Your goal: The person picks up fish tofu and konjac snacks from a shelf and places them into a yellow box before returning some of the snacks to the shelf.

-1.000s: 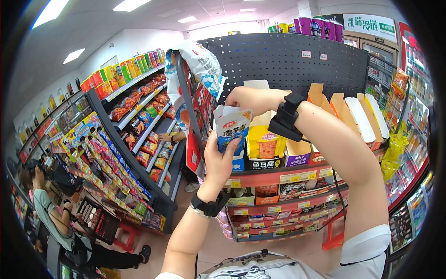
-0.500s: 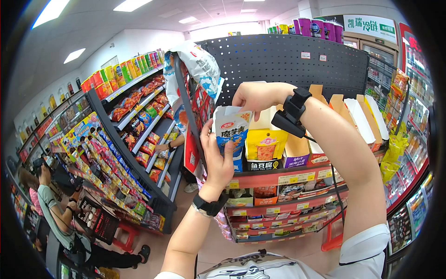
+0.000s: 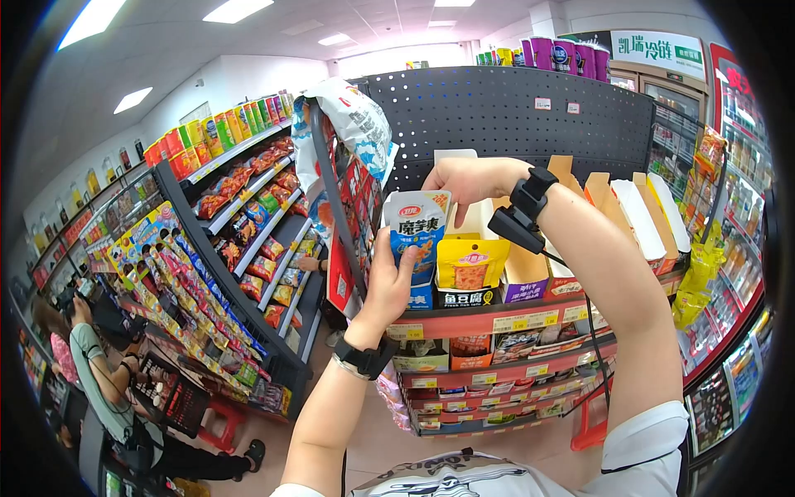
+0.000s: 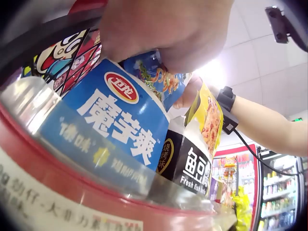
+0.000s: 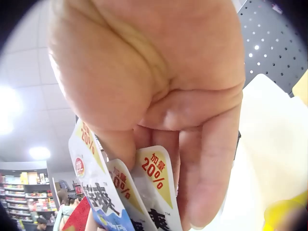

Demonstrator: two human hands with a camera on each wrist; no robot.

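In the head view, the left hand (image 3: 387,282) gripped the front blue-and-white packet (image 3: 416,222), thumb across its face; light pressure was best, without creasing. In the left wrist view, this packet stood behind the front wall of the blue box (image 4: 113,115). In the right wrist view, the right hand (image 5: 154,67) touched the packet tops (image 5: 155,168); whether it pinched one, I could not tell. Separating their edges gently was advisable.

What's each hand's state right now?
Left hand: closed, holding the blue-and-white packet.
Right hand: fingers down at the upright packets; can't tell if it grips one.
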